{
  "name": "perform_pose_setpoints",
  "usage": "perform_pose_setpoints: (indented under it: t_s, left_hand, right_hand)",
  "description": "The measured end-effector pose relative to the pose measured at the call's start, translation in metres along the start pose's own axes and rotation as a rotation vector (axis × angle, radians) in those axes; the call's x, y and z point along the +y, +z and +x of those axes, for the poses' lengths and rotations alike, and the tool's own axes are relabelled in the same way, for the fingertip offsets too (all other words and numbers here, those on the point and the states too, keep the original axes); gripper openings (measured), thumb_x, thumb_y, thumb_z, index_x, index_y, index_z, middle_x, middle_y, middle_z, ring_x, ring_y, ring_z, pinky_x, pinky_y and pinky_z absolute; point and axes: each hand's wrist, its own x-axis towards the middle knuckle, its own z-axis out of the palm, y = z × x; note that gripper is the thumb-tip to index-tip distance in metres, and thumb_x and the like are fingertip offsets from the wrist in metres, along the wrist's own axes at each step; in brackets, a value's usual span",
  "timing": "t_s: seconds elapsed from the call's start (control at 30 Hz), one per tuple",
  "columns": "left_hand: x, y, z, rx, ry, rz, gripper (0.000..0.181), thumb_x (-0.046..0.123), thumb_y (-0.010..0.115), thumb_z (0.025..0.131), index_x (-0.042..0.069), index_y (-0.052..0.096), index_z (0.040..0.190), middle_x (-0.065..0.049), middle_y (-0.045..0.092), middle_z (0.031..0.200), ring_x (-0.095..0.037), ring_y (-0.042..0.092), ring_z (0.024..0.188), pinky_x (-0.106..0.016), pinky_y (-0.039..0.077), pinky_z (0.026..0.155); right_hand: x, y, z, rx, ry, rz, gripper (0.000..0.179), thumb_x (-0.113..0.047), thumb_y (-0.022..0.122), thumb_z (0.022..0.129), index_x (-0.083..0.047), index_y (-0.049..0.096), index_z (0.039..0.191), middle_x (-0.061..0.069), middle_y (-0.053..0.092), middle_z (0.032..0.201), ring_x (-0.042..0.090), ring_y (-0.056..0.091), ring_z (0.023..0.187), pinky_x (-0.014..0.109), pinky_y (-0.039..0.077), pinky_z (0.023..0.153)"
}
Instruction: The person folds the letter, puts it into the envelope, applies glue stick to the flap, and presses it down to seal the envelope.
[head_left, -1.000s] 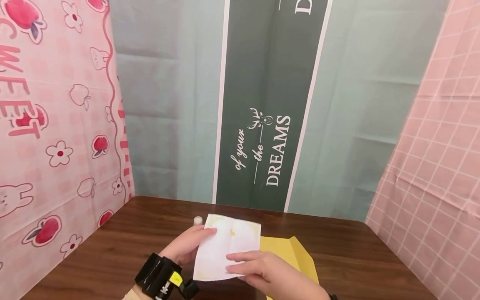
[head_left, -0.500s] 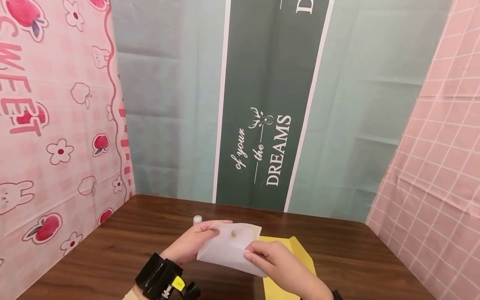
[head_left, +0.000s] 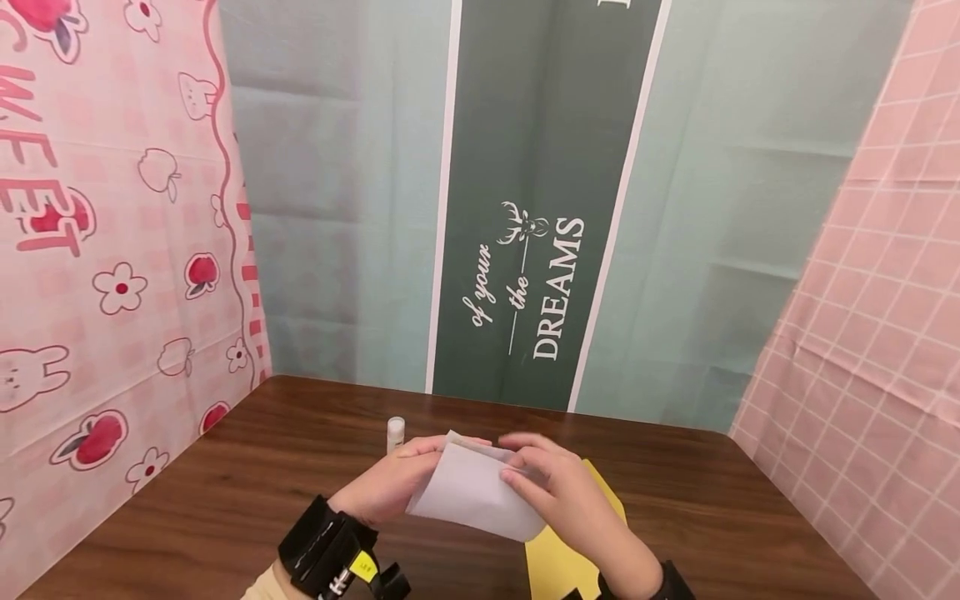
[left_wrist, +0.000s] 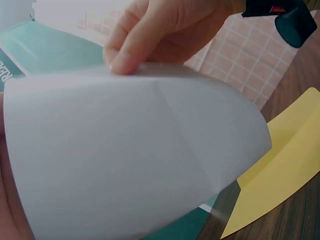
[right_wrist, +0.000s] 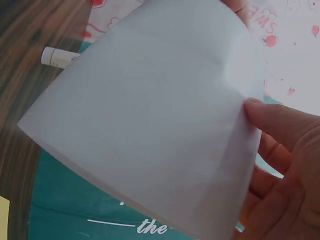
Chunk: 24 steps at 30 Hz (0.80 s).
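Note:
A sheet of white paper (head_left: 480, 496), bent over so its plain side faces me, is held above the table between both hands. My left hand (head_left: 393, 483) grips its left side, fingers partly behind the sheet. At the upper right edge, my right hand (head_left: 573, 496) pinches the paper between thumb and fingers. In the left wrist view, a faint crease runs down the paper (left_wrist: 135, 150), with the right thumb on its top edge. From the right wrist, the thumb (right_wrist: 270, 117) presses the near face while the other fingers lie behind.
Below the right hand lies a yellow sheet (head_left: 562, 562) with a folded part, like an envelope, on the brown wooden table (head_left: 697, 508). A small white tube with a cap (head_left: 395, 432) stands beyond the left hand. Printed cloths hang around the table.
The paper, earlier showing its face with a gold mark, has been folded over and now shows a plain side. My right hand has moved up along its edge.

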Motion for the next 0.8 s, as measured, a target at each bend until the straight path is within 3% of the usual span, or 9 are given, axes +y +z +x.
perform_pose_setpoints:
  t_s: [0.07,0.17,0.23,0.4,0.47,0.6,0.8]
  left_hand:
    - [0.0014,0.0026,0.0007,-0.003,0.01,0.022,0.041,0.031,0.039,0.1,0.011,0.049,0.135,-0.009,0.056,0.124,-0.021,0.057,0.099,-0.035,0.049,0.076]
    - [0.0033,0.0063,0.0019,0.055,0.055,0.08,0.043,0.036,0.034,0.101,0.012,0.05,0.134,-0.009,0.056,0.126,-0.022,0.057,0.1,-0.035,0.05,0.075]
    - [0.0044,0.0081,0.0028,0.135,0.084,0.122,0.043,0.037,0.036,0.101,0.012,0.053,0.131,-0.009,0.057,0.125,-0.023,0.059,0.098,-0.036,0.051,0.073]
    - [0.0067,0.0106,0.0047,0.395,0.147,0.267,0.029,0.029,0.056,0.094,0.01,0.066,0.113,-0.008,0.066,0.108,-0.021,0.063,0.082,-0.034,0.053,0.065]
    - [0.0071,0.0106,0.0052,0.454,0.18,0.316,0.025,0.025,0.06,0.092,0.008,0.069,0.108,-0.008,0.068,0.101,-0.019,0.063,0.078,-0.032,0.053,0.064]
    - [0.0076,0.0098,0.0056,0.47,0.24,0.34,0.023,0.018,0.061,0.091,0.001,0.069,0.104,-0.012,0.069,0.097,-0.016,0.064,0.077,-0.029,0.052,0.065]
    - [0.0096,0.0099,0.0051,0.478,0.251,0.382,0.023,0.018,0.062,0.09,0.0,0.07,0.102,-0.011,0.07,0.094,-0.016,0.064,0.076,-0.029,0.052,0.065]
  right_hand:
    - [0.001,-0.0005,-0.0001,-0.014,0.028,0.021,0.007,-0.018,0.069,0.085,-0.02,0.065,0.079,-0.004,0.066,0.1,0.012,0.062,0.09,0.028,0.052,0.071]
    - [0.0025,0.0001,0.0,-0.004,0.062,0.032,0.007,-0.021,0.068,0.086,-0.016,0.068,0.082,-0.006,0.067,0.088,0.006,0.062,0.078,0.024,0.051,0.065]
    - [0.0035,0.0004,0.0007,0.007,0.079,0.029,0.007,-0.021,0.068,0.086,-0.015,0.069,0.083,-0.007,0.067,0.083,0.004,0.06,0.073,0.023,0.051,0.063]
    - [0.0029,0.0014,0.0025,0.012,0.109,0.0,0.005,-0.021,0.07,0.084,-0.017,0.069,0.084,-0.007,0.067,0.082,0.004,0.06,0.072,0.022,0.051,0.062]
    - [0.0021,0.0022,0.0026,0.024,0.113,-0.003,0.003,-0.02,0.07,0.083,-0.018,0.068,0.084,-0.007,0.067,0.081,0.004,0.06,0.071,0.022,0.05,0.062]
    - [0.0013,0.0033,0.0021,0.053,0.113,0.021,0.013,-0.013,0.072,0.082,-0.019,0.061,0.087,-0.009,0.064,0.078,0.004,0.057,0.07,0.023,0.05,0.062]
    - [-0.0008,0.0025,0.0021,0.043,0.141,0.055,0.026,-0.008,0.072,0.081,-0.015,0.06,0.103,-0.008,0.061,0.073,0.003,0.057,0.066,0.024,0.05,0.06]
